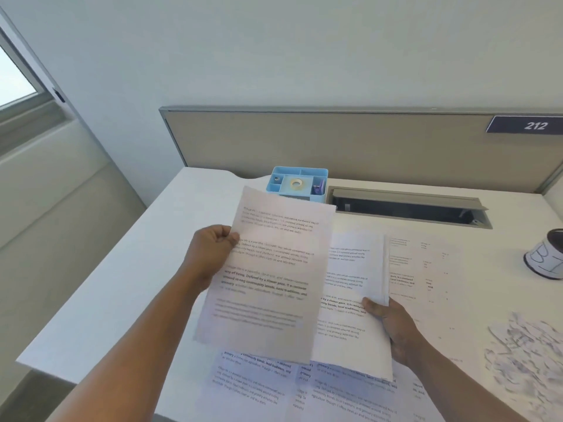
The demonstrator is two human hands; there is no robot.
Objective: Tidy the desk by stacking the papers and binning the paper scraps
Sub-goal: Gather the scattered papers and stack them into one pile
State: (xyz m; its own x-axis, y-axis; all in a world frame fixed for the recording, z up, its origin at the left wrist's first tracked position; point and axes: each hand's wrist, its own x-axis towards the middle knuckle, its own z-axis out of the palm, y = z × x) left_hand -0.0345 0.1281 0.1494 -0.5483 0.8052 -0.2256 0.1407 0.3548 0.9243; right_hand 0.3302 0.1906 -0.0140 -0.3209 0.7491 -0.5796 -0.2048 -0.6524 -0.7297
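Note:
My left hand pinches the left edge of a printed sheet and holds it lifted above the white desk. My right hand grips the right edge of a stack of printed papers, which sits partly under the lifted sheet. More printed sheets lie flat on the desk below both hands, and others lie further right. A heap of torn paper scraps lies at the desk's right edge. A small bin wrapped in written-on paper stands at the far right.
A blue desk organiser with a tape roll stands at the back of the desk, next to an open cable tray. A beige partition with a "212" label closes the back. A window is at the far left.

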